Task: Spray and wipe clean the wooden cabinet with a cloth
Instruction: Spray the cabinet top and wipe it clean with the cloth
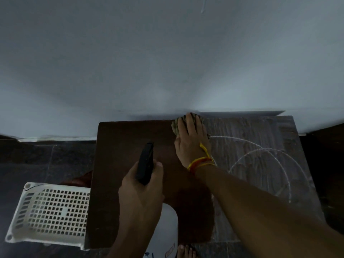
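Lying beneath right hand (191,141): cloth (175,127)

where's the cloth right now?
Head view: the cloth sits under the flat right hand at the far edge of the wooden cabinet top, by the wall, right of the spray bottle gripped by the left hand.

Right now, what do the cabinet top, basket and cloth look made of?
Cabinet top: dark brown wood or veneer, smooth; streaky grain shows at right. Basket: white moulded plastic, grid of square holes. Cloth: soft crumpled fabric, weave too blurred to tell.
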